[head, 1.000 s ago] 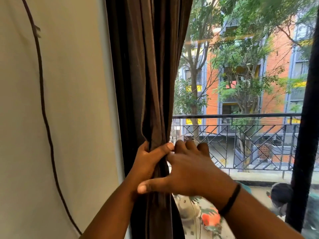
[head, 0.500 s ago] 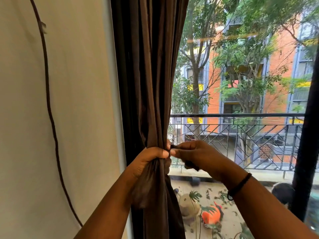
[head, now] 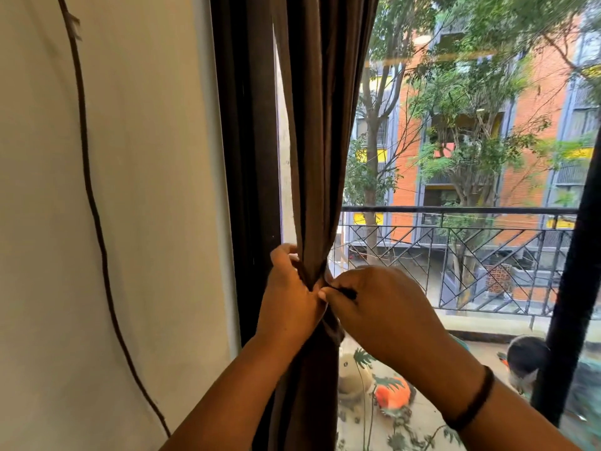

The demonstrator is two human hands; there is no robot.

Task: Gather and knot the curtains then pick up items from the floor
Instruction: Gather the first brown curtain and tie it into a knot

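Beside the window, left hand (head: 292, 297) clamps the gathered curtain (head: 320, 157); right hand (head: 387, 307) pinches a dark tie (head: 344, 291).

Below your arms you see a leaf-patterned surface (head: 419, 428), floor or spread cloth, you cannot tell which. On it lie a pale rounded item (head: 353, 377) and, just beside it, an orange item (head: 392, 393).

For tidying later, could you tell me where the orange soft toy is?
Head view, lower right of centre: the orange soft toy lies just right of the brown curtain, below the right hand.
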